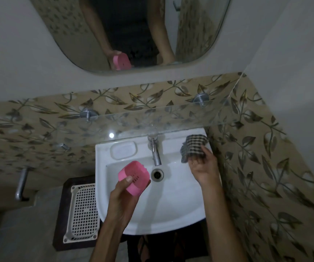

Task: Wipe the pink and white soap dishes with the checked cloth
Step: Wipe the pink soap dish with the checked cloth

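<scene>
Left hand [123,195] holds the pink dish [134,177] over the sink [171,208]. Right hand [203,167] grips the cloth [194,146]. White dish [123,149] sits upper left of the sink.

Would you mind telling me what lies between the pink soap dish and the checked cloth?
In the head view, the tap stands between the pink soap dish and the checked cloth.

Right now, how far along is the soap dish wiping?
Nothing looks finished. In hand: the left hand holds the pink soap dish over the sink, and the right hand grips the checked cloth, apart from the dish. Left: wiping both; the white soap dish sits untouched beside the tap.
</scene>
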